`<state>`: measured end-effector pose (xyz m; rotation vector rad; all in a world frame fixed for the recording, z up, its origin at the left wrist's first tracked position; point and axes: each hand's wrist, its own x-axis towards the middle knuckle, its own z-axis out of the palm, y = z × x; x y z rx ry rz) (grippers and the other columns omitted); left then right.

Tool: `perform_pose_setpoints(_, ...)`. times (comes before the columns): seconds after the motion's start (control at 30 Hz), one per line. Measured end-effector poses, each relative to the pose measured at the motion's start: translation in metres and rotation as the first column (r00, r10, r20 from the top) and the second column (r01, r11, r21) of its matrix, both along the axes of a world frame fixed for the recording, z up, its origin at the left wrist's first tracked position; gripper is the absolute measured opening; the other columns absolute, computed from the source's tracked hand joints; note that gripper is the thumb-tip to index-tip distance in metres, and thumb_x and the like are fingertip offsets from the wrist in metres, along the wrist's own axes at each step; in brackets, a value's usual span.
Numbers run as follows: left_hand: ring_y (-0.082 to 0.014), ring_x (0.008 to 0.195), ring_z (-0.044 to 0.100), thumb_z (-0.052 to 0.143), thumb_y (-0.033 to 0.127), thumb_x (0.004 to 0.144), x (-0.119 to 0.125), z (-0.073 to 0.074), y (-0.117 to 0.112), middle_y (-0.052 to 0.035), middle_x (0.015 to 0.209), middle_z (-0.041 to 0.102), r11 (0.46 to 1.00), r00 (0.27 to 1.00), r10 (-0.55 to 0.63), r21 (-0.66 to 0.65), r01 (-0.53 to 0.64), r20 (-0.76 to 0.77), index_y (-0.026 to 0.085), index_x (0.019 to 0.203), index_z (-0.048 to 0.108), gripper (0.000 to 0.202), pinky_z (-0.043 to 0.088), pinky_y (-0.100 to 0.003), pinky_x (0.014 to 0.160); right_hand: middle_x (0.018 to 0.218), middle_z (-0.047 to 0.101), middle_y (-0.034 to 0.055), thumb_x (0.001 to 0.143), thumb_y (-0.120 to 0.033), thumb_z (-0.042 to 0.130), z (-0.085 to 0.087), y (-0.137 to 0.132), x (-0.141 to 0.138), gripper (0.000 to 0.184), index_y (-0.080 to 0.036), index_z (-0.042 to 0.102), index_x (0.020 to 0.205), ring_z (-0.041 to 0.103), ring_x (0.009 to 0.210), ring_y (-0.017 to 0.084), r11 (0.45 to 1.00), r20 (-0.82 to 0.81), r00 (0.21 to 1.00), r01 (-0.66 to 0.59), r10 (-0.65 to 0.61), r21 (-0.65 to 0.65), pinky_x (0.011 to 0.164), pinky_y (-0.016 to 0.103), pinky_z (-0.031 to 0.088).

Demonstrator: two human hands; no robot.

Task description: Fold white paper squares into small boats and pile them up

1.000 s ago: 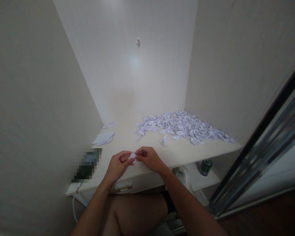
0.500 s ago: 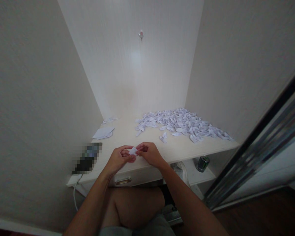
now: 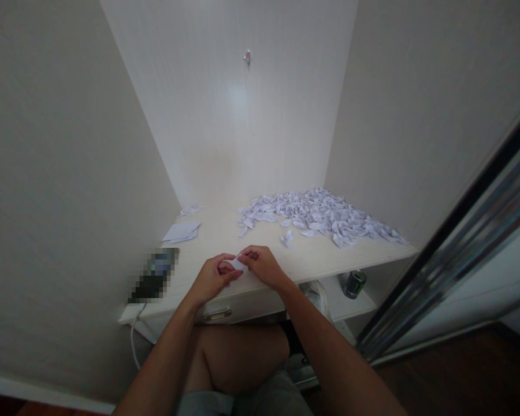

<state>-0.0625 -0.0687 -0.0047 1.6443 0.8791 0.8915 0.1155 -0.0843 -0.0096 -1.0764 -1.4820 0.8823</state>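
Observation:
A small folded piece of white paper (image 3: 237, 264) is held between both hands above the front part of the desk (image 3: 219, 231). My left hand (image 3: 214, 277) grips its left side, thumb in front and fingers curled behind. On the other side my right hand (image 3: 260, 264) pinches the paper's upper right edge with thumb and fingertips. The hands partly cover the paper, so its full shape is hidden. Beyond my right hand lies a single folded paper piece (image 3: 287, 238), apart from the heap.
A wide heap of folded white paper pieces (image 3: 316, 214) covers the back right. Flat paper sheets (image 3: 182, 231) lie at the left, behind a blurred-out dark device (image 3: 153, 277) with a white cable (image 3: 133, 341). Below, a dark can (image 3: 354, 284) stands on a shelf.
My right fingers have shifted slightly up and over the paper's edge, and the paper has turned a little in my hands. The whole view has tilted slightly.

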Motion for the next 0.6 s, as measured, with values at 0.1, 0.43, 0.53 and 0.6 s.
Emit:
perform_pose_setpoints(0.1,-0.009,0.045,0.051,0.081,0.032,0.067,0.0,0.002,-0.001,0.0044,0.062,0.062,0.999,1.0,0.013,0.043,-0.012,-0.028,0.015,0.108,0.064,0.047,0.039,-0.02,0.044,0.064,0.065,0.0005,0.082,-0.029,0.065,-0.002,0.001,-0.002,0.014,-0.017,0.07,0.076,0.054,0.059,0.013,0.999,0.03,0.999,0.04,-0.04,0.002,0.059,0.025,0.041)
perform_pose_setpoints(0.43,-0.0112,0.053,0.056,0.08,0.033,0.069,-0.001,0.003,-0.003,0.0046,0.066,0.061,0.997,0.998,0.042,0.055,-0.045,0.046,0.018,0.114,0.06,0.051,0.045,-0.02,0.045,0.067,0.066,0.0008,0.082,-0.025,0.064,-0.007,0.009,-0.011,0.012,-0.017,0.067,0.073,0.058,0.063,0.014,0.996,-0.016,0.996,0.085,-0.085,-0.013,0.064,0.026,0.045)
perform_pose_setpoints(0.53,-0.0172,0.071,0.064,0.08,0.037,0.07,-0.003,0.0,-0.001,-0.0013,0.076,0.066,0.999,0.99,0.034,0.009,-0.035,0.14,0.016,0.103,0.063,0.043,0.053,-0.024,0.049,0.066,0.065,-0.0007,0.08,-0.024,0.066,-0.007,0.007,-0.009,0.007,-0.018,0.067,0.081,0.059,0.06,0.014,0.998,-0.103,0.993,0.051,-0.053,-0.025,0.061,0.026,0.047)
perform_pose_setpoints(0.6,-0.0175,0.073,0.066,0.082,0.036,0.068,-0.003,-0.002,0.001,-0.0027,0.078,0.067,0.998,0.979,0.057,-0.013,-0.056,0.196,0.015,0.096,0.065,0.038,0.058,-0.028,0.055,0.067,0.066,-0.0015,0.078,-0.022,0.067,-0.006,0.005,-0.007,0.01,-0.018,0.067,0.087,0.061,0.062,0.014,1.0,-0.155,0.988,0.019,-0.02,-0.01,0.062,0.026,0.049)
